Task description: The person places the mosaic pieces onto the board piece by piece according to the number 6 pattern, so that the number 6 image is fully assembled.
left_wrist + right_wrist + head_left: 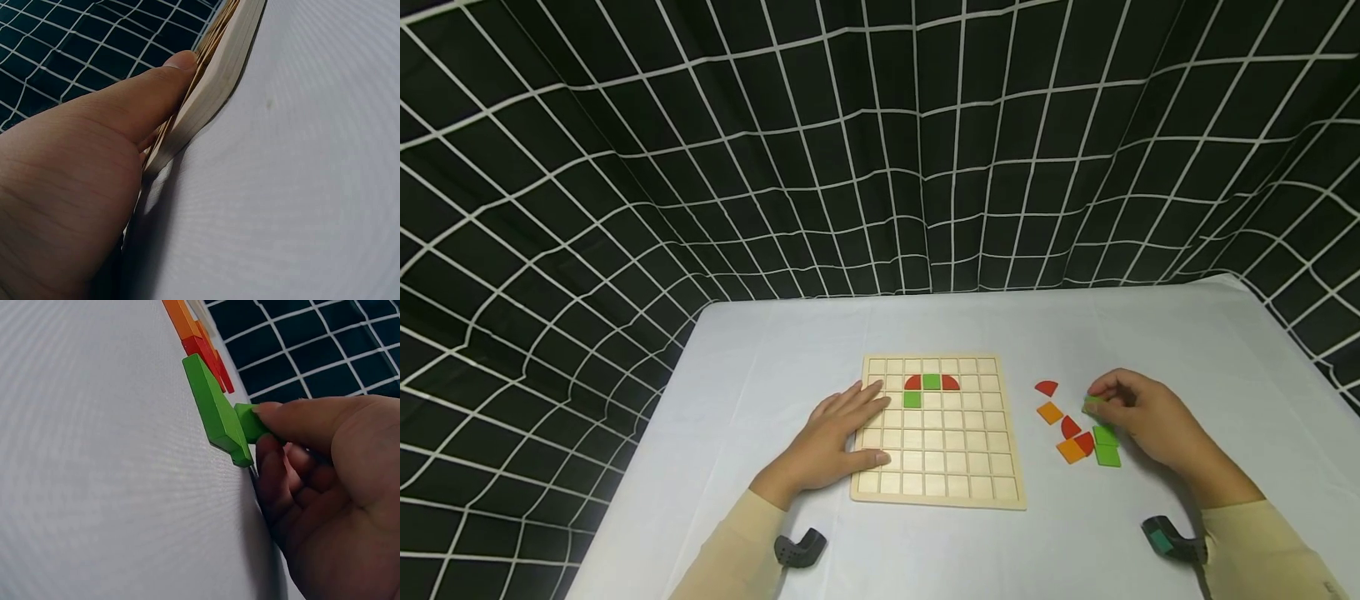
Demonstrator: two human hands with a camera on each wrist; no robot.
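Note:
A wooden grid board point(925, 458) lies on the table, with two red quarter-circle tiles and two green square tiles set in its upper cells. Spread over the board's left edge, my left hand point(831, 442) rests with straight fingers; in the left wrist view its thumb point(169, 81) lies along the rim. To the right of the board, my right hand point(1153, 417) pinches a green square tile point(250, 422) between thumb and fingers. Just below it on the table lie two more green square tiles point(1107, 455), side by side.
Left of the green tiles lie orange square tiles point(1049, 412) and red quarter-circle tiles point(1047, 387), some touching or overlapping. Dark camera mounts point(801, 548) sit at both wrists. A black curtain point(880, 150) with white grid lines hangs behind the white table point(775, 350).

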